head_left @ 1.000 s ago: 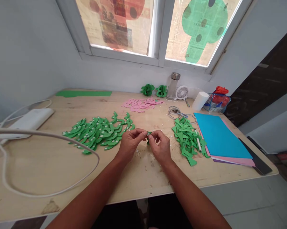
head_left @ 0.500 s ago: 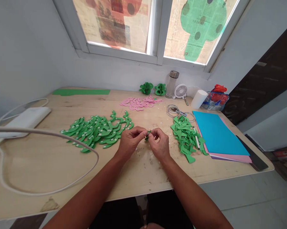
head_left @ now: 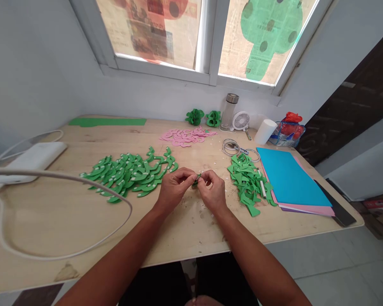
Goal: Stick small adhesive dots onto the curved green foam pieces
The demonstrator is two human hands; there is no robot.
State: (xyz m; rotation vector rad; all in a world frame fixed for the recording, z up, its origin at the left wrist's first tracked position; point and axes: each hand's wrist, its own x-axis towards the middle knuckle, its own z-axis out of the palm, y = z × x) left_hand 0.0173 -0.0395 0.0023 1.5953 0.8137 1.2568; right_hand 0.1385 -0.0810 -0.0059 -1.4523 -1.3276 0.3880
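Note:
Between my fingertips is a small green paper piece (head_left: pixel 195 183), mostly covered by the fingers. My left hand (head_left: pixel 176 187) pinches it from the left, and my right hand (head_left: pixel 213 189) pinches it from the right, thumbs and forefingers almost meeting just above the table. To the left of my left hand spreads a pile of curved green paper cutouts (head_left: pixel 124 174) with small whitish patches on them. Right of my right hand lies a heap of angular green paper scraps (head_left: pixel 247 180) with a white pen (head_left: pixel 263 189) on it.
Pink paper cutouts (head_left: pixel 187 137) and two green paper ornaments (head_left: pixel 194 117) sit toward the wall. Tape rolls (head_left: pixel 231 147), a glass bottle (head_left: pixel 229 112), a small fan (head_left: pixel 241 121) and blue sheets (head_left: pixel 290 176) are on the right. A white cable (head_left: pixel 67 173) loops across the left.
Both hands stay almost in place, still pinching the green paper piece. The whole view has shifted very slightly.

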